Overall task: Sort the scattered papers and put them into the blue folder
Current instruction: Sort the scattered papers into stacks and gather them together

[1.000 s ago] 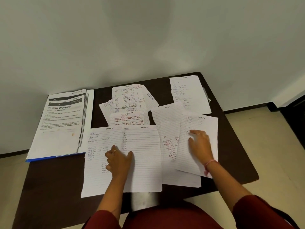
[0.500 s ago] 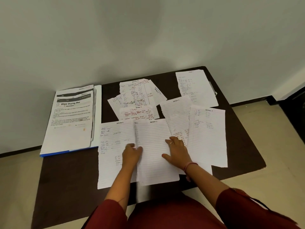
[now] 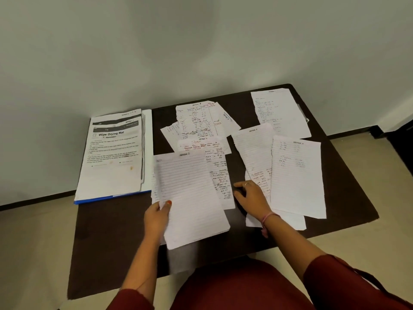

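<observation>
In the head view, a lined sheet (image 3: 192, 198) is now pinched at its left edge by the left hand (image 3: 156, 217), thumb on top. Half a second earlier that hand lay pressed on the two lined sheets lying side by side; the sheet has since been slid leftward toward the blue folder (image 3: 111, 196) and partly over its neighbour. One paper is thus judged to be gathered, with the rest unsorted.

The right hand (image 3: 252, 194) has been drawn back from the sheet and now rests with fingers loosely spread, holding nothing, just right of it.

The blue folder lies open at the table's (image 3: 111, 242) left edge, a printed stack (image 3: 114, 153) on top of it. Right of the folder, overlapping handwritten pages (image 3: 201, 121) are spread at the back, two lined sheets (image 3: 295, 175) lie near the right hand, and a single page (image 3: 279, 113) sits in the far right corner. The overlaps could cause sheets to be dragged along together.
</observation>
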